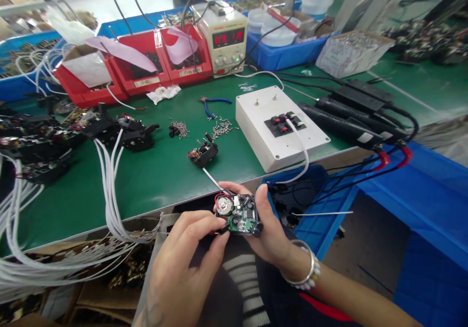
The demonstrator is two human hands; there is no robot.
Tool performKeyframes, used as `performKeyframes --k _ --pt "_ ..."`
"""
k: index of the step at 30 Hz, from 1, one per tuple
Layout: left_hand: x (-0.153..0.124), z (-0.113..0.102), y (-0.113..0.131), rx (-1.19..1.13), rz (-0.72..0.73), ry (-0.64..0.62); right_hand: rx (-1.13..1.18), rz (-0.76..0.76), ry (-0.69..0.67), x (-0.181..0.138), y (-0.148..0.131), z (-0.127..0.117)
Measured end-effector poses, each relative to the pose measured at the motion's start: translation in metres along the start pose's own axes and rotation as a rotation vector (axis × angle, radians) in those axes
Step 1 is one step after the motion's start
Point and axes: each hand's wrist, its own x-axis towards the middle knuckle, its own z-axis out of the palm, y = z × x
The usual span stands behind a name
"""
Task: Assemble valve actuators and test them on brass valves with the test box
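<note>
Holding a small black part (239,217) in both hands, you have it low in front of you, just below the near edge of the green table (164,176). It has a green board on top and a round silver piece with red wire beside it.

Your right hand (272,234) is curled around the right side of the part. Your thumb stands up along its edge and your fingers are tucked under it. A bracelet (305,271) sits on that wrist.

Your left hand (183,263) is half closed. Its fingertips (219,227) pinch the left edge of the part. A thin white wire (212,178) runs from the part up to the table edge.

On the table, another small black piece (203,154) lies just beyond your hands. Little silver screws (221,128) are spread out behind it, and blue-handled pliers (214,105) lie near them. A white box (256,122) sits to the right, with a white cord plugged into its top. Long black tools (343,122) lie right of the box.

A thick bunch of white cables (109,190) hangs over the table edge on your left. Red bins (146,64) stand at the back, next to a power box (224,37) showing red numbers. A blue bin (318,205) sits below the table on your right.
</note>
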Motion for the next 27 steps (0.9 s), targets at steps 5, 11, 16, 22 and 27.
performKeyframes --k 5,11,16,22,27 --pt "0.001 -0.004 0.001 0.057 0.077 -0.057 -0.009 -0.041 -0.010 0.001 0.001 -0.001" --pt "0.002 -0.002 0.002 0.136 0.107 -0.041 -0.068 -0.065 -0.022 0.001 0.003 -0.001" --pt "0.006 -0.002 0.002 0.181 0.106 -0.056 -0.155 -0.067 -0.027 -0.001 0.005 0.000" --pt "0.009 -0.006 -0.002 0.097 0.075 -0.113 -0.142 -0.035 -0.010 0.000 0.008 -0.001" --pt "0.014 -0.007 -0.004 0.030 0.032 -0.111 -0.153 -0.009 -0.005 0.001 0.008 -0.002"
